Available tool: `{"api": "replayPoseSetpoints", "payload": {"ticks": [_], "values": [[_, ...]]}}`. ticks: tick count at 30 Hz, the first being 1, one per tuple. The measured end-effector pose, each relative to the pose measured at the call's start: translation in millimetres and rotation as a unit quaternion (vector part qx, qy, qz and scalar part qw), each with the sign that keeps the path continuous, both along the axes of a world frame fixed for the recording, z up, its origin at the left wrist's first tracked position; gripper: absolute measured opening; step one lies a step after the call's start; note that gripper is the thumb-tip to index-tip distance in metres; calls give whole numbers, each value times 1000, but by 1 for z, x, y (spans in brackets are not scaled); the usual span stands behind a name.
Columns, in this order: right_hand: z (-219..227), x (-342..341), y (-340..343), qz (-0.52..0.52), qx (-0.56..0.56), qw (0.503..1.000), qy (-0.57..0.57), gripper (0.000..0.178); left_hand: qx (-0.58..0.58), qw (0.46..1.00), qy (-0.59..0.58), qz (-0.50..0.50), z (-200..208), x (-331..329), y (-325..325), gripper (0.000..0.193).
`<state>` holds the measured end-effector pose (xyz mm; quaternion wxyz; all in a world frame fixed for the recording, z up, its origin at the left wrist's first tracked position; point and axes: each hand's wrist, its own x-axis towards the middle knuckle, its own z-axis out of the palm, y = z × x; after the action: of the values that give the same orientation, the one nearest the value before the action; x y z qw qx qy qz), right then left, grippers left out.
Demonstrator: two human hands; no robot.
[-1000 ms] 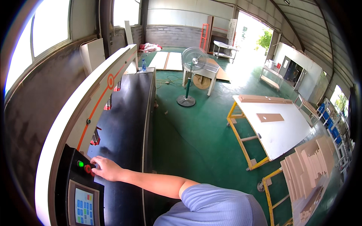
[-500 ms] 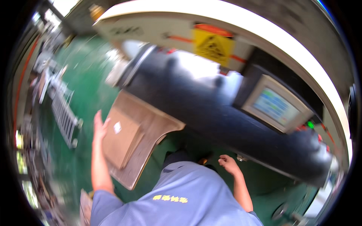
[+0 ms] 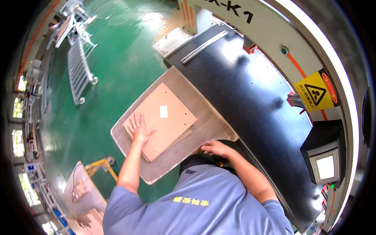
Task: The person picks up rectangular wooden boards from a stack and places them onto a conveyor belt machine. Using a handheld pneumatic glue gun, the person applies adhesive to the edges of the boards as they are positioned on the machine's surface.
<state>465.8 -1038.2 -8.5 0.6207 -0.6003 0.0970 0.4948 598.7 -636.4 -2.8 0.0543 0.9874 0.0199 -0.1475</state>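
Observation:
My left hand (image 3: pixel 141 132) lies with its fingers spread on the top panel of a small stack of flat brown boards (image 3: pixel 172 103). The top board has a white label (image 3: pixel 163 111) and a few small dark holes, and a lower one sticks out askew beneath it. The stack rests on a wood-look side table (image 3: pixel 156 171) with rounded corners and a curved cut-out. My right hand (image 3: pixel 213 148) is beside that cut-out, close to my waist. Its fingers are loosely bent and seem to hold nothing; whether they touch the table edge I cannot tell.
A long black machine bed (image 3: pixel 250 105) adjoins the side table on the right. Over it runs a pale beam with a yellow warning sign (image 3: pixel 315 92) and a control screen (image 3: pixel 325 166). A roller conveyor (image 3: pixel 78 70) stands far left; a yellow-framed cart (image 3: pixel 103 166) with board pieces stands near left.
The view has swung right and become sharper, so the side table sits nearer the middle. My left hand has moved from the stack's left edge onto the top board. My right hand is nearer the cut-out.

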Motion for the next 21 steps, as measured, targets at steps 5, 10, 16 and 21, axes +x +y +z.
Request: {"api": "replayPoseSetpoints", "payload": {"ticks": [5,10,16,21], "values": [[-16,26,51,-225,110,964,87,56,-35,998,21,37,15,7,-144,106],[-59,38,1,-596,-21,797,-100,41,-116,976,17,-185,16,42,-230,94],[-10,86,-104,-592,-205,776,-81,47,-119,898,41,-422,-3,76,-301,93],[-40,70,-207,-440,-596,634,-222,76,-81,878,-25,-472,-43,109,-356,97]]}}
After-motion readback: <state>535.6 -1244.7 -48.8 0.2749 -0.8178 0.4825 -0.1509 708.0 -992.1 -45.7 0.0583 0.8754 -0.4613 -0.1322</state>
